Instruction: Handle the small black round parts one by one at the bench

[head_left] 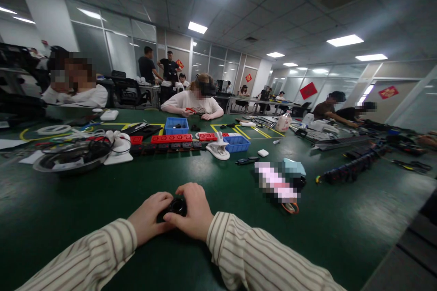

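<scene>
Near the front of the green table (pixel 170 261), both hands close around a small black round object (pixel 178 207) with a hollow top. From one side my left hand (pixel 149 217) wraps it, its fingers curled behind. My right hand (pixel 195 211) grips the other side, with the thumb across the near edge and the fingers arched over the far side. Most of the object's body is hidden by the hands, so I cannot tell exactly what it is or whether it rests on the tabletop.
Ahead are a metal bowl (pixel 51 163), a row of red sockets (pixel 172 138), blue bins (pixel 238 144) and a white clip stand (pixel 218 149). To the right lie a blurred pink item (pixel 276 181) and a dark strip (pixel 355 163). A person (pixel 194 99) sits opposite.
</scene>
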`<state>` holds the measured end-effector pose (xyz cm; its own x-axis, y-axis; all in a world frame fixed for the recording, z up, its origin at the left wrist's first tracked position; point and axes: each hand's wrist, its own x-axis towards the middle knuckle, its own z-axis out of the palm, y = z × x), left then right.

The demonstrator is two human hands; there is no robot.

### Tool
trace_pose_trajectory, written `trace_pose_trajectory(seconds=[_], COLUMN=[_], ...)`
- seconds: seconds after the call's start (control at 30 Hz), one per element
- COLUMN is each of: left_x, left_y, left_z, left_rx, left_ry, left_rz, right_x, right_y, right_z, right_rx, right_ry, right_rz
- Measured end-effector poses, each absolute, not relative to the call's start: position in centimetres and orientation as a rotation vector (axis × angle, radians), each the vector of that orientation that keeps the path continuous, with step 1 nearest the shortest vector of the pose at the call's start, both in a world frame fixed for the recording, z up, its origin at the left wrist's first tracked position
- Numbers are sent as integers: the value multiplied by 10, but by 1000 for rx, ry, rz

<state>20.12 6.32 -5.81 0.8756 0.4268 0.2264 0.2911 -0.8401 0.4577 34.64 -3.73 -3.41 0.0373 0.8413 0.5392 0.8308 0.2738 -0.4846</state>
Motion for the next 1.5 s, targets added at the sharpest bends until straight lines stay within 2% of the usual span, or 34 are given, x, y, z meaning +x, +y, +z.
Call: trace_pose_trajectory(seconds=[0.37,0.83,1.03,1.3,1.5], left_x=[206,201,200,210,205], left_y=[46,59,58,33,40], left_z=[-46,-56,-66,-40,-41], left_rx=[2724,2608,2696,2775,2627], left_ry=[824,562,662,920,725], left_rz=[541,460,576,568,530], right_x=[341,351,351,339,340], right_y=[-38,-44,-42,-41,-46], right_z=[-32,-25,-33,-34,-30], right_rx=[-1591,-1129,-1259,-1569,-1474], right_ry=[-1787,-1934,-1711,-1788,-1893], right_rz=[-8,353,235,-14,-35])
